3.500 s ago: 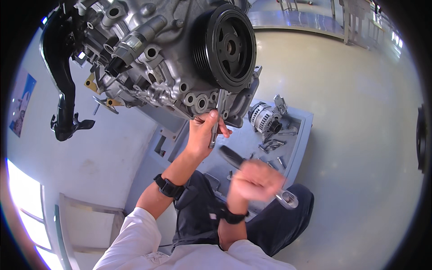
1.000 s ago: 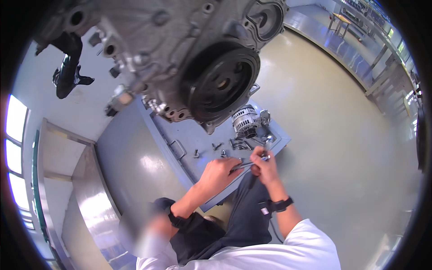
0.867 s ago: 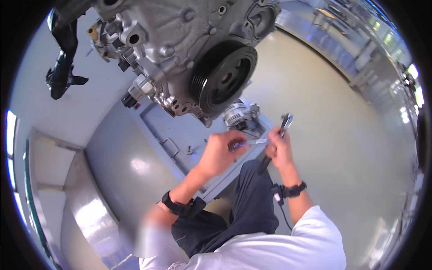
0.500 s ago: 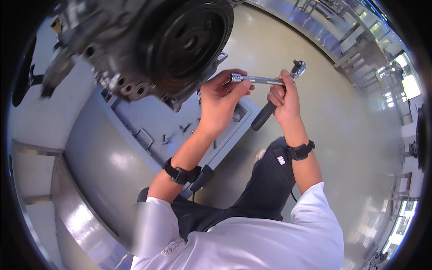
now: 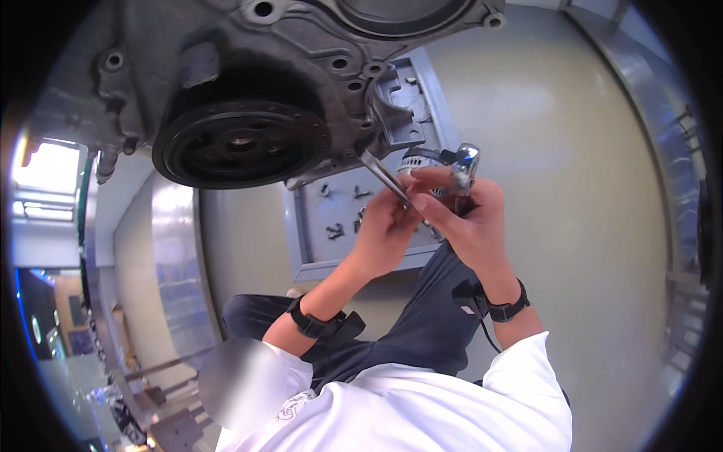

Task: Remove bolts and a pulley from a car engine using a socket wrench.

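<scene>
In front of me, a slim chrome extension bar (image 5: 385, 178) slants up and left, its far end reaching the lower edge of the engine block (image 5: 343, 113), right of the black pulley (image 5: 241, 147). Whether that end sits on a bolt is not clear. My left hand (image 5: 382, 237) is closed around the bar's near part. My right hand (image 5: 474, 226) is closed on the ratchet wrench, whose chrome head (image 5: 465, 160) sticks up above the fingers. The right thumb and fingertips meet the left fingers at the bar. The ratchet's dark handle is mostly hidden.
Below the engine lies a grey tray (image 5: 331, 270) with several bolts (image 5: 335, 230) scattered in it. A ribbed metal part (image 5: 418, 161) shows behind my hands. A metal bracket (image 5: 399, 124) juts from the engine's right side. My knees are close beneath my arms.
My view has turned toward the engine. Both hands have come together, and the extension bar has swung from nearly level, away from the engine, to pointing up at its lower edge.
</scene>
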`<state>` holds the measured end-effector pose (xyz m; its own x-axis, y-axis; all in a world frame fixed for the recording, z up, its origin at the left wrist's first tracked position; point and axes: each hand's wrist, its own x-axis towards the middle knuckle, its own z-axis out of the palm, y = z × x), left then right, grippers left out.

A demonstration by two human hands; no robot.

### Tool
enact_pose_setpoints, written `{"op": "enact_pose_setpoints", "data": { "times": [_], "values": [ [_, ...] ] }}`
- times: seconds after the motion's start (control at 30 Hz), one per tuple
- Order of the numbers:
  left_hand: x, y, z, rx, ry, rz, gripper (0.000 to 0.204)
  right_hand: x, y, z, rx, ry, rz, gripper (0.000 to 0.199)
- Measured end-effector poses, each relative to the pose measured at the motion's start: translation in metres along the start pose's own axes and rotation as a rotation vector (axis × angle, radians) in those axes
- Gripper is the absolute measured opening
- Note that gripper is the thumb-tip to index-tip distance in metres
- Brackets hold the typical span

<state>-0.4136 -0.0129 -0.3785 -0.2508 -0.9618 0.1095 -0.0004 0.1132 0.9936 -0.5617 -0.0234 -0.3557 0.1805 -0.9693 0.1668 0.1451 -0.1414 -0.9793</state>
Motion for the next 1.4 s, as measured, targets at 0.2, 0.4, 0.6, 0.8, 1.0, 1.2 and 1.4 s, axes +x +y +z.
{"op": "enact_pose_setpoints", "data": {
  "times": [0.2,0.4,0.6,0.8,1.0,1.2,1.4],
  "values": [
    [0.02,0.016,0.01,-0.465,0.225,-0.123,0.012,0.006,0.024,0.004,-0.022,0.135,-0.224,0.025],
    [0.022,0.028,0.013,-0.502,0.241,0.044,0.011,0.002,0.048,0.001,0.141,0.121,-0.124,0.026],
    [0.032,0.032,0.024,-0.561,0.227,0.091,0.011,-0.002,0.052,0.004,0.272,0.112,-0.156,0.028],
    [0.026,0.047,0.034,-0.441,0.307,-0.004,0.017,-0.007,0.039,0.002,0.032,0.167,-0.281,0.027],
    [0.029,0.056,0.038,-0.629,0.324,-0.019,0.02,-0.004,0.017,0.005,-0.159,0.191,-0.457,0.021],
    [0.042,0.067,0.041,-0.859,0.302,-0.045,0.029,0.012,0.019,0.017,-0.139,0.345,-0.548,0.009],
    [0.067,0.045,0.04,-0.874,0.319,0.105,0.029,0.053,0.038,0.012,0.018,0.373,-0.473,0.01]
  ]
}}
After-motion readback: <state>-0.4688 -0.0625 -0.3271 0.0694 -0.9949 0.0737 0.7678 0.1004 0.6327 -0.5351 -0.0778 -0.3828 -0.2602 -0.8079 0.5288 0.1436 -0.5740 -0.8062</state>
